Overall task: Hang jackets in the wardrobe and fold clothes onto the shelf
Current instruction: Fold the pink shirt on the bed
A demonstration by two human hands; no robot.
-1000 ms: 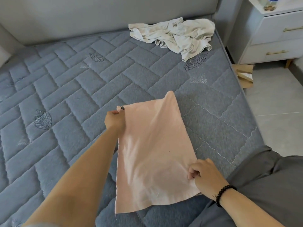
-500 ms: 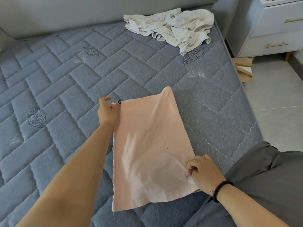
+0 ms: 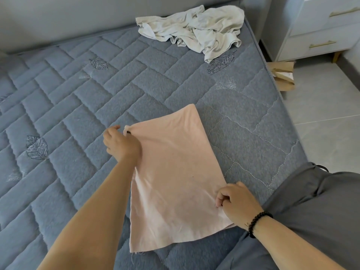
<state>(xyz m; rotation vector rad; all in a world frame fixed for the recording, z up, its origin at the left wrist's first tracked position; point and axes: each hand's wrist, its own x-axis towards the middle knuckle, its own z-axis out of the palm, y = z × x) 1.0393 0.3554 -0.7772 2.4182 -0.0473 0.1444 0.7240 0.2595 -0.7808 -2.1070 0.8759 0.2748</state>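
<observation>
Garments: two on the bed (image 3: 81, 106), one pink cloth (image 3: 175, 168) and one crumpled cream garment (image 3: 196, 32).
Pink cloth: lies flat and folded near the bed's right edge, toward the near end.
Cream garment: heaped at the bed's far right corner, well apart from the pink cloth.
Hands: two, both on the pink cloth.
Left hand (image 3: 121, 144): fingers curled, pinching the cloth's far left corner.
Right hand (image 3: 236, 204): fingers curled, gripping the cloth's near right edge; a dark bead bracelet (image 3: 257, 223) on the wrist.
Beside the bed: one white nightstand (image 3: 323, 28) with two drawers; brown paper (image 3: 282, 75) on the floor.
</observation>
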